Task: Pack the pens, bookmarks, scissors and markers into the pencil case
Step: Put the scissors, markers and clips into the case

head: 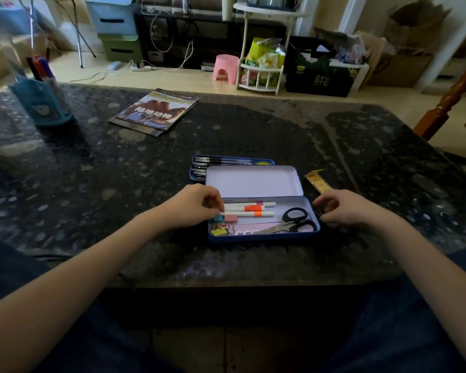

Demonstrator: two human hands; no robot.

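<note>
A blue tin pencil case (264, 236) lies open in front of me, its lid (253, 181) folded back. Inside are white markers with orange bands (249, 209), black-handled scissors (293, 220), coloured binder clips (230, 218) and a pink card (250, 228). My left hand (197, 204) rests at the case's left end, fingertips pinched on the end of a marker. My right hand (345, 208) is at the case's right end, with a small black clip (318, 212) between thumb and fingers. Behind the lid, a second blue tray holds several black pens (221, 163). A yellow strip (318, 181) lies to the right.
The dark stone table (119, 184) carries a book (156, 111) at the back left and a blue pen holder with markers (42, 100) at the far left. A wooden chair post (447, 103) stands at the right; shelves and boxes sit on the floor beyond.
</note>
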